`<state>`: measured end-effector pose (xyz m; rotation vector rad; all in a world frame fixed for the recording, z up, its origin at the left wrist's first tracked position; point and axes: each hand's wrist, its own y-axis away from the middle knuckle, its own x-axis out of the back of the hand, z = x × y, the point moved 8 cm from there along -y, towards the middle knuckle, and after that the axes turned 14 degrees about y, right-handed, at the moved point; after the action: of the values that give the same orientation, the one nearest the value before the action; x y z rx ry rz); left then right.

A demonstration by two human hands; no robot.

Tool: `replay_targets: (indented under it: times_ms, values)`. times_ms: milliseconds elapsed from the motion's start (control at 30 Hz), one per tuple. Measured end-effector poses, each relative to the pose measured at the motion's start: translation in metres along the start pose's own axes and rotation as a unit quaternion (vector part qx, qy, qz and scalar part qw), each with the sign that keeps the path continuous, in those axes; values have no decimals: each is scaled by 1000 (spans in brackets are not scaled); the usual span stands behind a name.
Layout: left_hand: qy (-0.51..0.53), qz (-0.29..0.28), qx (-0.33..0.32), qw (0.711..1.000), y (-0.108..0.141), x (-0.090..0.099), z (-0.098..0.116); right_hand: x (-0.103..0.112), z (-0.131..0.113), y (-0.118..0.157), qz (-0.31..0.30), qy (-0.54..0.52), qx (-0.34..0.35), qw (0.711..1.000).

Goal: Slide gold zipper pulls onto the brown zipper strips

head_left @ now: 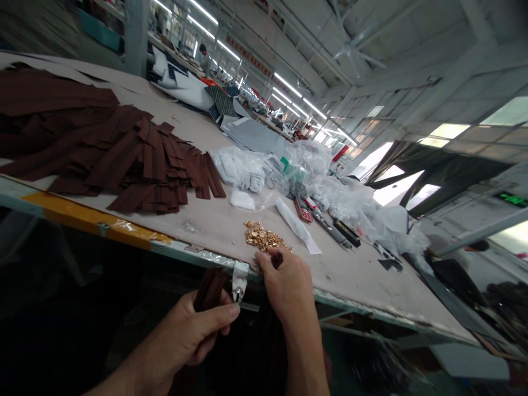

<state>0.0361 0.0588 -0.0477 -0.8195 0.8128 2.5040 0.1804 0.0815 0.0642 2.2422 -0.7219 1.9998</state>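
My left hand [206, 327] is closed around a bundle of dark brown strips [211, 289], just below the table's front edge. A small metal fixture [239, 280], taped to that edge, stands right beside the left fingertips. My right hand [286, 275] is at the edge, closed in a pinch on brown strip material [277, 260], part of which hangs down in the dark beneath. Just beyond the right fingers lies a small pile of gold metal pieces [264, 236]. Whether the right fingertips also hold a gold piece is too small to tell.
A large heap of brown zipper-like strips [124, 148] covers the table's left side. Clear plastic bags [256, 170], a white paper strip [297, 225], a red box [303, 210] and a cutter [332, 228] lie behind the gold pile. A person [205, 58] is far off.
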Motion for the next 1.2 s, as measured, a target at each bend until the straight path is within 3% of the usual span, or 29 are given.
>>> replay_targets:
  times_ms: [200,333,467,600,800,933,1100,1200]
  values:
    - [0,-2,10,1000,2,-1,3,-7,-14,-18,-14,36,40,998]
    - [18,-9,7,1000,2,0,5,4,-14,-6,1,25,60,998]
    - [55,-16,23,998,2,1,-1,10,-9,28,-29,-110,48,992]
    - [87,-46,47,994,4,0,-12,-5,-10,63,-108,-277,26,954]
    - [105,-42,46,993,6,1,-16,-21,-9,81,-118,-395,23,911]
    - [87,-40,36,995,3,0,-16,-22,-10,80,-57,-393,74,915]
    - [85,-45,39,995,2,-3,-20,-3,-20,87,111,-298,211,924]
    - [99,-55,34,993,2,-4,-21,1,-24,93,148,-239,264,923]
